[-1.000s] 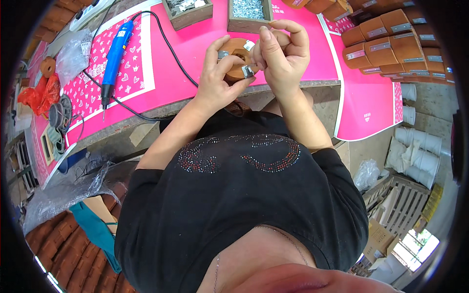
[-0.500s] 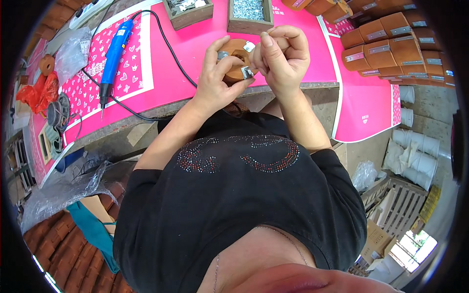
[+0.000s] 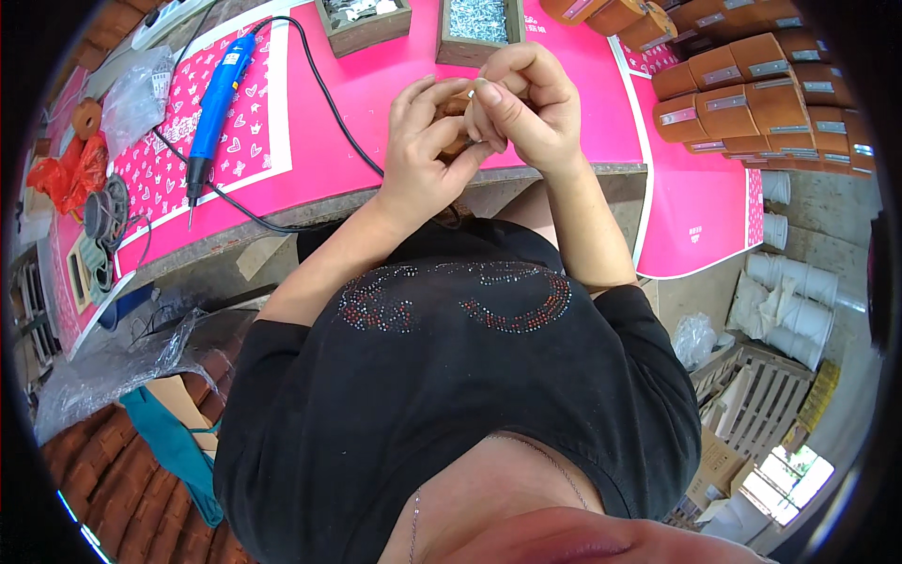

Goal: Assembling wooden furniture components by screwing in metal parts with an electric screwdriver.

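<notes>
My left hand (image 3: 423,132) is closed round a round orange-brown wooden piece (image 3: 457,105), held just over the table's near edge. Fingers cover most of it; the earlier frame shows small metal brackets at its rim. My right hand (image 3: 534,111) is pinched, its thumb and fingertips brought up against the piece's right side. Whatever sits in that pinch is too small and covered to name. To the left of both hands, a blue electric screwdriver (image 3: 216,111) lies on the table with its bit toward me and a black cord looping past.
At the back stand a wooden box of small screws (image 3: 477,47) and a wooden box of metal brackets (image 3: 368,36). Stacked brown pieces with metal plates (image 3: 728,113) crowd the right. A red plastic bag (image 3: 70,179) and clear plastic bag (image 3: 141,99) lie left on the pink-covered table (image 3: 601,132).
My right hand has moved left and slightly down onto the wooden piece, closing the gap between the hands. The left hand has turned, so less of the piece shows.
</notes>
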### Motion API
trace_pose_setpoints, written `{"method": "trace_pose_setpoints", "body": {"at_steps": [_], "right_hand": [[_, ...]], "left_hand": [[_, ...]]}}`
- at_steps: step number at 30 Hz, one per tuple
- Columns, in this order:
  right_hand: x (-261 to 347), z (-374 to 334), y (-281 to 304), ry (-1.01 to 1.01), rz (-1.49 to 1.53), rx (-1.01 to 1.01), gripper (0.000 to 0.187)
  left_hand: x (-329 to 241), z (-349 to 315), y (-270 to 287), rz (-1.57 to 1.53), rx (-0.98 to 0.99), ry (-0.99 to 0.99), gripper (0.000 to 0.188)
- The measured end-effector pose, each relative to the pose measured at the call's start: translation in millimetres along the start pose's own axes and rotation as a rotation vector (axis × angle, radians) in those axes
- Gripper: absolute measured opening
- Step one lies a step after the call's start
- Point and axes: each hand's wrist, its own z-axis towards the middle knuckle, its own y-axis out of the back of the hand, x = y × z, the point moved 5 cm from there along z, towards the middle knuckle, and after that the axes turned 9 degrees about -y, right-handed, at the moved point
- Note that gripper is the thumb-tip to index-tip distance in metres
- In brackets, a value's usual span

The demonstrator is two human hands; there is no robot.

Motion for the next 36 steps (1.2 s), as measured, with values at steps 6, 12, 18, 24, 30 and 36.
{"method": "trace_pose_setpoints", "body": {"at_steps": [6, 12, 18, 24, 30, 36], "right_hand": [[15, -3, -2, -0.073, -0.42, -0.378, 0.021], [-2, -13, -12, -0.062, 0.014, -0.524, 0.016], [-6, 6, -13, -0.074, -0.141, -0.364, 0.012], [-10, 16, -13, -0.204, 0.131, -0.106, 0.013], [-11, 10, -9, -0.093, 0.356, 0.153, 0.01], [-12, 12, -9, -0.127, 0.309, 0.132, 0.011]], "left_hand": [[-3, 1, 1, -0.002, -0.007, 0.014, 0.016], [-1, 0, 0, -0.019, 0.038, 0.002, 0.021], [0, -3, -1, -0.023, 0.004, 0.057, 0.032], [3, -7, -3, 0.02, 0.026, 0.043, 0.035], [3, -7, -1, 0.012, 0.033, 0.028, 0.034], [14, -6, -3, -0.097, 0.069, 0.033, 0.032]]}}
